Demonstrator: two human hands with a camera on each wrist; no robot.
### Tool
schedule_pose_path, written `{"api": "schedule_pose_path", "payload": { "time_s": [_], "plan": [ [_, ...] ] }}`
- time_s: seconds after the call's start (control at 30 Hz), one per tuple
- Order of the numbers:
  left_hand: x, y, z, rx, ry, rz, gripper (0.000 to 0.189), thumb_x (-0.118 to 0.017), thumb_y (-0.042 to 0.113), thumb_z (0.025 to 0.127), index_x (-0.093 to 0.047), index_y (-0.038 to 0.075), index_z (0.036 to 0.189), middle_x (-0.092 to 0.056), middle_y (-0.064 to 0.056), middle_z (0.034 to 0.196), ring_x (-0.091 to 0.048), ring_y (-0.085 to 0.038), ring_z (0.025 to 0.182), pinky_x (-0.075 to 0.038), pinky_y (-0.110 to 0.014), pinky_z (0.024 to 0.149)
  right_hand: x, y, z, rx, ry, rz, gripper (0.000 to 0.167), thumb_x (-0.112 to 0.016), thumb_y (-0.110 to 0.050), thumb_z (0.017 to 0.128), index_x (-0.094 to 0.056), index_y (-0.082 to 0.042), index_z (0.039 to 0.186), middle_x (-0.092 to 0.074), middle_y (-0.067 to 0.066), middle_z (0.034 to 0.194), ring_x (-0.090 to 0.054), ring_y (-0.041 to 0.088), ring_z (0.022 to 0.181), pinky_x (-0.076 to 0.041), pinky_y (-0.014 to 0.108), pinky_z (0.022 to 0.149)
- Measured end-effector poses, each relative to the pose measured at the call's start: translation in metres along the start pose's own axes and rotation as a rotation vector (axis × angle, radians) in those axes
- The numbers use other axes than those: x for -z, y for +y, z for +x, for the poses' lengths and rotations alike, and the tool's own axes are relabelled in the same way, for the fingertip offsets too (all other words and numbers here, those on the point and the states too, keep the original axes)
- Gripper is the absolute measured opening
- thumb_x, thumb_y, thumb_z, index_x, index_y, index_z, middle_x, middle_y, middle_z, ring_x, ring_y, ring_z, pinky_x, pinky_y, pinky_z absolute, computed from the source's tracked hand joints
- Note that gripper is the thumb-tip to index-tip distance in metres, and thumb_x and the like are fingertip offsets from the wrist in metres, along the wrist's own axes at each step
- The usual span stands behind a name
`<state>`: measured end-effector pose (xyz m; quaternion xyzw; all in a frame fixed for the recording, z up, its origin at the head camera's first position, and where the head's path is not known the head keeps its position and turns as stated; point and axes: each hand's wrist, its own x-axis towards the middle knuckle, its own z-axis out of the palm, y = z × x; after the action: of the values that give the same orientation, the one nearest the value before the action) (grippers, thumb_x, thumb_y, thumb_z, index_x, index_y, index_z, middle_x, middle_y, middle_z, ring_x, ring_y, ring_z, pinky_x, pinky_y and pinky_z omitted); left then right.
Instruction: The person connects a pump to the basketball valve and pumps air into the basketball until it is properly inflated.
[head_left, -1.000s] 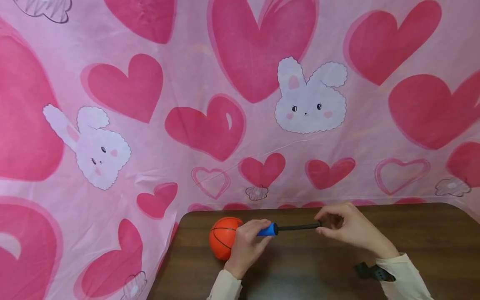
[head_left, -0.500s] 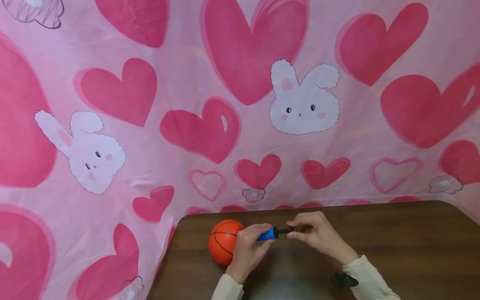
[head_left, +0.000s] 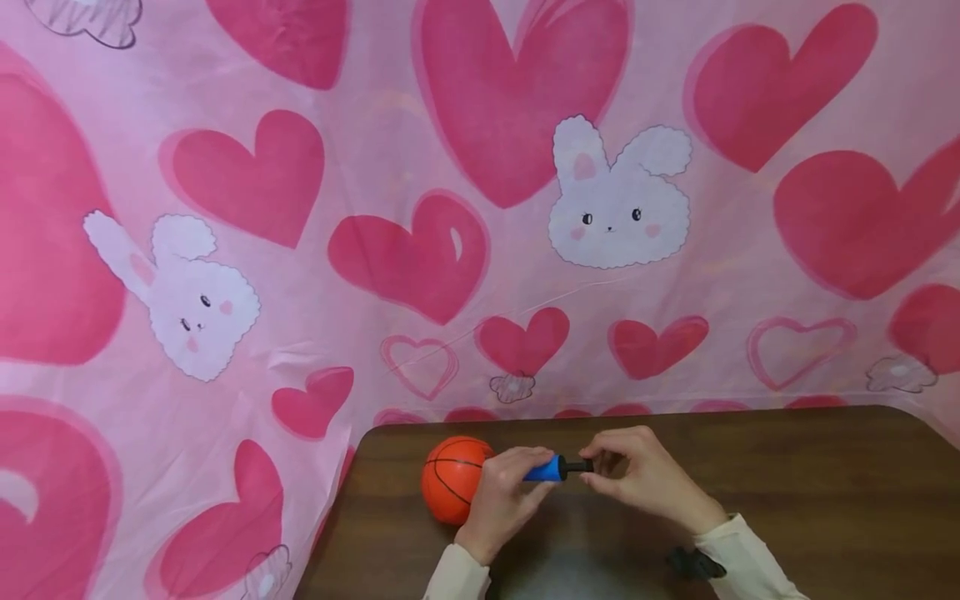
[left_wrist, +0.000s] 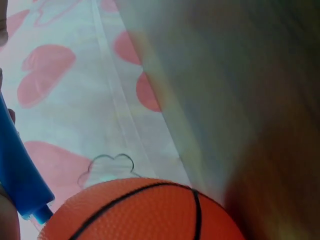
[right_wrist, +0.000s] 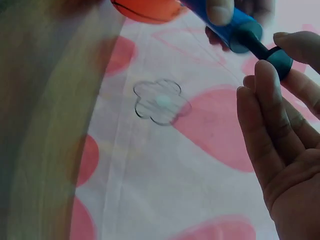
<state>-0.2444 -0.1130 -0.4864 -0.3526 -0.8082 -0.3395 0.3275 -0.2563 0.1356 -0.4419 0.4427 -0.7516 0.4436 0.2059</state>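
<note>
A small hand pump with a blue barrel (head_left: 547,469) lies across between the two hands in the head view. My left hand (head_left: 498,503) grips the barrel, which partly hides behind the fingers. At the pump's right end, my right hand (head_left: 651,477) pinches the black handle knob (right_wrist: 281,62) between thumb and fingers. Only a short length of black rod shows. Left of the left hand, an orange ball with black lines (head_left: 450,482) is partly covered by that hand. In the left wrist view, the pump's blue nozzle end (left_wrist: 44,214) meets the edge of the ball.
A dark brown wooden table (head_left: 825,492) lies under the hands. Behind it hangs a pink cloth (head_left: 517,275) printed with hearts and rabbit faces. A black band (head_left: 697,563) shows at the right sleeve.
My right hand has moved left, pushing the long black rod mostly into the blue barrel. The left hand keeps its grip, and the ball stays beside it.
</note>
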Motion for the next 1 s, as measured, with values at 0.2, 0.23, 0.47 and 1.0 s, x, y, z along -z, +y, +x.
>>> {"api": "schedule_pose_path", "payload": {
  "time_s": [0.2,0.23,0.47,1.0],
  "plan": [
    [0.003,-0.005,0.001,0.016,0.011,0.016,0.043,-0.092,0.012,0.078,-0.077,0.012,0.119,-0.081,-0.003,0.113,-0.078,-0.015,0.101,-0.063,-0.029,0.092,0.032,-0.003,-0.004,-0.089,-0.02,-0.022,0.026,-0.092,-0.006,0.076,-0.077,-0.017,0.095,-0.076,-0.005,0.079,-0.064,-0.001,0.063,-0.058,0.021,0.055],
    [0.004,-0.006,0.0,0.021,0.013,0.019,0.044,-0.092,0.012,0.078,-0.077,0.012,0.119,-0.081,-0.003,0.114,-0.078,-0.015,0.102,-0.063,-0.029,0.092,0.038,-0.004,-0.004,-0.11,-0.027,-0.023,0.026,-0.091,-0.006,0.077,-0.077,-0.018,0.095,-0.076,-0.006,0.079,-0.064,0.0,0.064,-0.058,0.022,0.055],
    [0.006,-0.008,-0.001,0.062,0.029,-0.003,0.044,-0.092,0.01,0.078,-0.077,0.013,0.119,-0.081,-0.001,0.114,-0.078,-0.015,0.102,-0.063,-0.03,0.093,0.065,-0.006,-0.008,-0.206,-0.062,-0.024,0.025,-0.09,-0.005,0.078,-0.077,-0.018,0.095,-0.075,-0.01,0.079,-0.064,0.002,0.064,-0.057,0.023,0.056],
    [-0.005,-0.001,-0.002,-0.003,0.029,0.03,0.04,-0.092,0.012,0.078,-0.078,0.009,0.115,-0.082,-0.004,0.108,-0.079,-0.016,0.099,-0.063,-0.027,0.091,-0.016,0.009,-0.004,-0.081,0.076,0.062,0.025,-0.09,-0.002,0.076,-0.083,-0.005,0.099,-0.076,0.0,0.076,-0.043,-0.006,0.056,-0.039,0.013,0.045]
  ]
}}
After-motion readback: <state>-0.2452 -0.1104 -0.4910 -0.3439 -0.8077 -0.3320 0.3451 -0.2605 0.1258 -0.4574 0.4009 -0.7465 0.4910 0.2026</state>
